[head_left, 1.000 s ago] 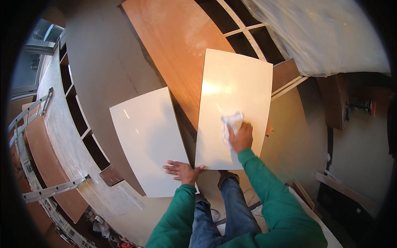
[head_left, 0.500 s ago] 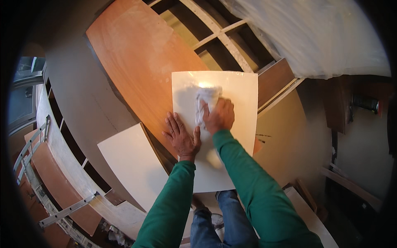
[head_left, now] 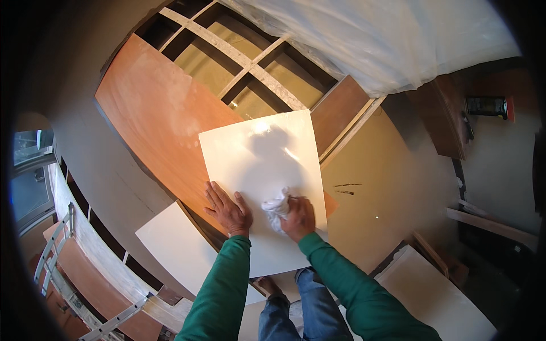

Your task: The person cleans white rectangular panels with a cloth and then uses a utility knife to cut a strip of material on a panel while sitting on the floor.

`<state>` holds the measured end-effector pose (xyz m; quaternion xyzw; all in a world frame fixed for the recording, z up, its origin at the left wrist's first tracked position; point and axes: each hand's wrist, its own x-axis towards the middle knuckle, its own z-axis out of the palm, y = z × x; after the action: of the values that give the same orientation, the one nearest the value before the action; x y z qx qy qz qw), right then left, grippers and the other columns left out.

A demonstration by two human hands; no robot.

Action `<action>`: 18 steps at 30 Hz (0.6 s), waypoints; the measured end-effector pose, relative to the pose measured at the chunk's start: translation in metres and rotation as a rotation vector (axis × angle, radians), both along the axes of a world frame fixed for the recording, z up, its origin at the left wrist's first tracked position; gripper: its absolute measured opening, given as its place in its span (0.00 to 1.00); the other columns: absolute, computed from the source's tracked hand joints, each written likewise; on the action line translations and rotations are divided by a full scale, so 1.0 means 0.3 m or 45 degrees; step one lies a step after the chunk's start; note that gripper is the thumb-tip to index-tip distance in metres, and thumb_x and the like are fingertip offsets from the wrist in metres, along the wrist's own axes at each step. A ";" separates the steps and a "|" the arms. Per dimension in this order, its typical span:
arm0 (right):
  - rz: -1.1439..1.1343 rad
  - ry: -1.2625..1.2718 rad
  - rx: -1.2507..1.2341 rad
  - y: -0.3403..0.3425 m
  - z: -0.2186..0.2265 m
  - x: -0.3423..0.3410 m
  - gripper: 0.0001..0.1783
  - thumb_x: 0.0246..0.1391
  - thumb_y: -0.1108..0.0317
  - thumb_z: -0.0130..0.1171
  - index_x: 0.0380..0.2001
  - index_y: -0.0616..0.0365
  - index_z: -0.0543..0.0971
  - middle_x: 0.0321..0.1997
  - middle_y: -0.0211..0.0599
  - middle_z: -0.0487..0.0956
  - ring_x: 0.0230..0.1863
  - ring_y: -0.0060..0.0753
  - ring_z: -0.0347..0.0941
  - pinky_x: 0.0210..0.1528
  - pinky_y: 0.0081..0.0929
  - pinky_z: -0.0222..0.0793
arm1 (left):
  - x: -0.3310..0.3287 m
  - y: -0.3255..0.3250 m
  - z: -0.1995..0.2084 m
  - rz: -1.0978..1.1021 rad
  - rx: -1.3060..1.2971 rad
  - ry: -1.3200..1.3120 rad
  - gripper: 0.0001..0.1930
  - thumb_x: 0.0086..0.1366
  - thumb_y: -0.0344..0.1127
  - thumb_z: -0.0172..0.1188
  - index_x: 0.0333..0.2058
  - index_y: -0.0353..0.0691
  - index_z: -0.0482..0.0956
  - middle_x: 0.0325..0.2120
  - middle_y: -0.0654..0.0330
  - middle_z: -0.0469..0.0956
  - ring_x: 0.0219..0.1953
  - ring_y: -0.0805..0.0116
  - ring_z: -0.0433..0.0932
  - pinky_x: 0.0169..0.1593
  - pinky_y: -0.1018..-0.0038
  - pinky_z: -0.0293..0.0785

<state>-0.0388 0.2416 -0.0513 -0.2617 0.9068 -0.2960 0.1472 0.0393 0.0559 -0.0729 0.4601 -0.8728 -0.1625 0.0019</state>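
Observation:
A glossy white panel (head_left: 267,165) lies in front of me, tilted slightly, over an orange-brown wooden board (head_left: 165,102). My left hand (head_left: 229,210) rests flat with its fingers stretched out, at the panel's left edge. In my right hand (head_left: 298,219) is a bunched white cloth (head_left: 277,207), pressed against the lower right part of the panel. My fingers wrap round the cloth and partly hide it. Lamplight shines off the panel's upper part, and a dark shadow falls across its middle.
A second white panel (head_left: 179,244) lies at the lower left. Beyond the board is an open wooden frame (head_left: 253,71) beside translucent plastic sheeting (head_left: 392,40). A metal ladder (head_left: 54,250) stands at far left; another pale panel (head_left: 435,292) lies at lower right.
My right hand has drawn the cloth from the panel's upper part down toward its near end. The view has shifted; the panel appears tilted and further left. My left hand stays flat.

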 end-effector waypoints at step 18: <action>-0.253 -0.009 0.160 0.083 -0.019 -0.036 0.30 0.59 0.45 0.67 0.46 0.63 0.77 0.47 0.56 0.77 0.51 0.62 0.72 0.56 0.52 0.68 | -0.036 0.008 0.013 0.008 -0.015 -0.069 0.41 0.76 0.52 0.45 0.79 0.37 0.44 0.81 0.48 0.43 0.81 0.43 0.41 0.74 0.28 0.35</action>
<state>-0.0497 0.2666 -0.0568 -0.1597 0.9445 -0.2525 0.1363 0.0286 0.0584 -0.0690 0.4671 -0.8721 -0.1449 -0.0184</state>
